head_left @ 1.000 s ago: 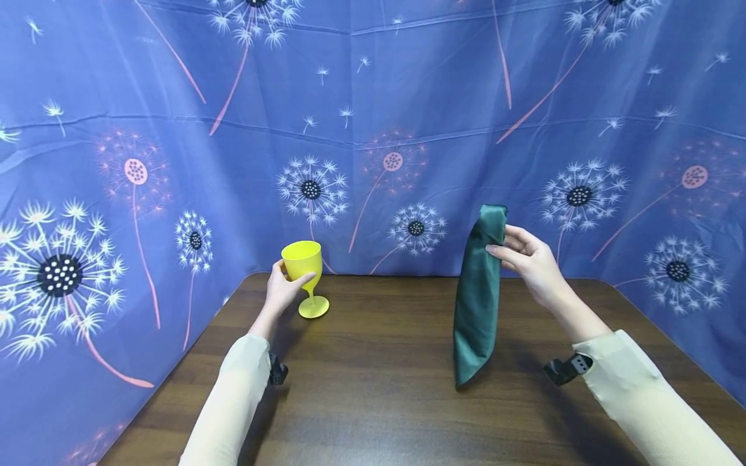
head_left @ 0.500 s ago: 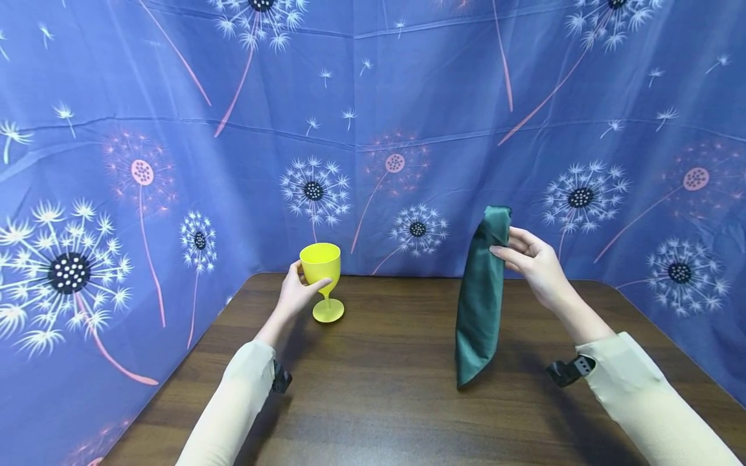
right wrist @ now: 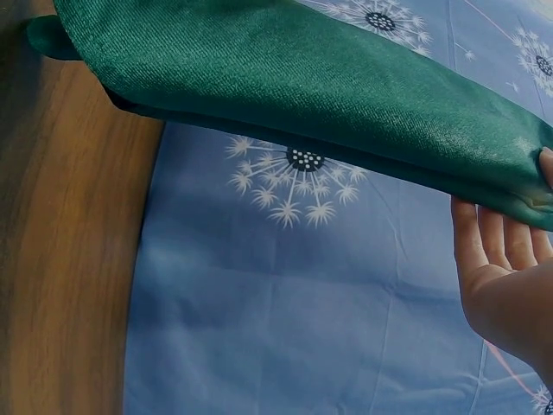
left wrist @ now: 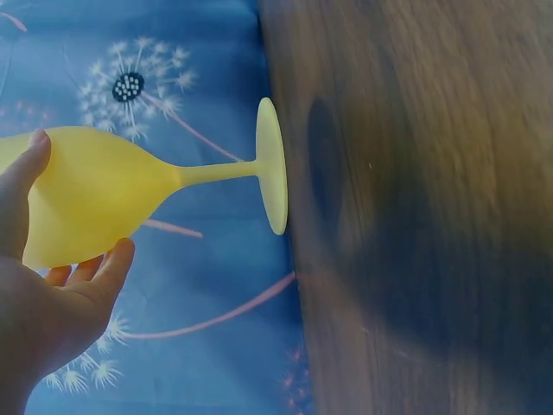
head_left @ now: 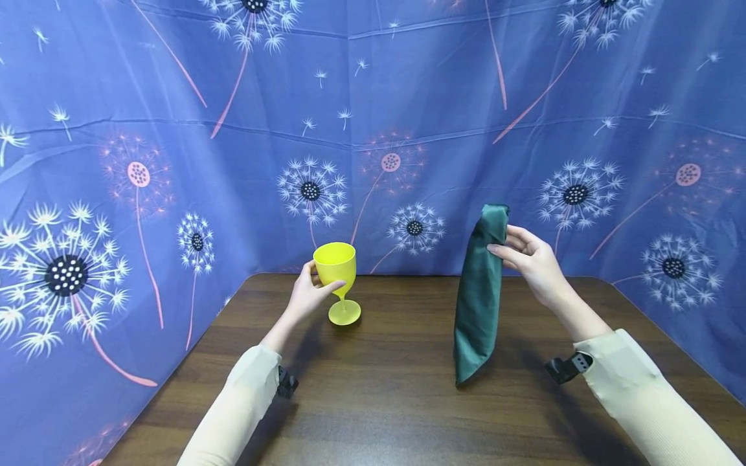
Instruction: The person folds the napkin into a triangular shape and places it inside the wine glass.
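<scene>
My left hand (head_left: 311, 291) grips a yellow goblet (head_left: 337, 262) by its bowl, with the thumb on one side and the fingers on the other. The goblet is upright; in the left wrist view its round foot (left wrist: 271, 166) is clear of the table, with a shadow beside it. On the right, my right hand (head_left: 533, 262) pinches a dark green satin necktie (head_left: 479, 298) near its knotted upper end. The tie hangs down with its pointed end low over the table. In the right wrist view the tie's cloth (right wrist: 285, 78) crosses the top, and part of the hand is cut off.
Both hands are over a dark brown wooden table (head_left: 384, 388). A blue curtain (head_left: 373, 84) printed with dandelions stands behind it and along both sides. Black straps with small devices (head_left: 566, 369) sit at the wrists.
My left hand has carried the yellow goblet steadily to the right, and slightly nearer. My right hand and the green necktie have barely moved.
</scene>
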{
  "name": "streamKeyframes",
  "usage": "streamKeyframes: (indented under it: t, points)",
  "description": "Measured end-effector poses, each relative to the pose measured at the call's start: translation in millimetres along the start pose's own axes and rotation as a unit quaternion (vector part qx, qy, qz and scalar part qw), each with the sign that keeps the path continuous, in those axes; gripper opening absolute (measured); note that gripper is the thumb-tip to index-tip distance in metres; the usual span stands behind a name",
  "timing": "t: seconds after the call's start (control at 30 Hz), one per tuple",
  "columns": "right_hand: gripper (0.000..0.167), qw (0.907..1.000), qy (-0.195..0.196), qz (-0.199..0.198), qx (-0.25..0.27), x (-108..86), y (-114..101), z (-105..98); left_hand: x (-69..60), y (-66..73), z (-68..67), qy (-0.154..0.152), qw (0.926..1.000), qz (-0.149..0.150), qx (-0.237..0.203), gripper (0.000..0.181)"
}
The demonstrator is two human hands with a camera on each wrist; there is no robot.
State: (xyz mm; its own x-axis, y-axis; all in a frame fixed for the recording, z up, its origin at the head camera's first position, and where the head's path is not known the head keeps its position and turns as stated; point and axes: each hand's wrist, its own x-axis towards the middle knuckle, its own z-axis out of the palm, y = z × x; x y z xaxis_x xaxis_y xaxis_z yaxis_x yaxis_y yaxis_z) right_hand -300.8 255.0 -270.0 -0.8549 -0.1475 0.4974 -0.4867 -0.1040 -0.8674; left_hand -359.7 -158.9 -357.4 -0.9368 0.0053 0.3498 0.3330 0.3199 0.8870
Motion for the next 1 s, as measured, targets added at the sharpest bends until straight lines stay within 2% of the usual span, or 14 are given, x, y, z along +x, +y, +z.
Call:
streamKeyframes:
  t: [0.27,0.47,0.57,0.7,0.8,1.0]
  points:
    - [0.034,0.9999,0.006,0.004,-0.011,-0.8,-1.1,-2.2,-7.6,10.7,13.4,-0.020,0.9998,0.002,0.003,0.081]
    - [0.034,0.9997,0.006,0.006,-0.022,-1.0,-0.8,-2.0,-12.8,16.1,21.2,-0.042,0.9990,0.008,-0.015,0.079]
    - [0.035,0.9997,0.009,0.007,-0.024,-0.3,1.9,-2.1,-23.2,33.1,23.1,-0.056,0.9981,0.005,-0.025,0.075]
    - [0.036,0.9992,0.017,0.010,-0.036,-0.2,4.6,-3.0,-28.6,40.6,29.6,-0.071,0.9968,0.005,-0.037,0.075]
    - [0.037,0.9988,0.021,0.014,-0.043,-1.2,4.1,-3.7,-23.8,29.9,36.5,-0.073,0.9963,0.015,-0.042,0.079]
    - [0.037,0.9988,0.023,0.011,-0.043,-2.8,3.4,-4.6,-27.3,31.3,47.4,-0.070,0.9958,0.043,-0.042,0.078]
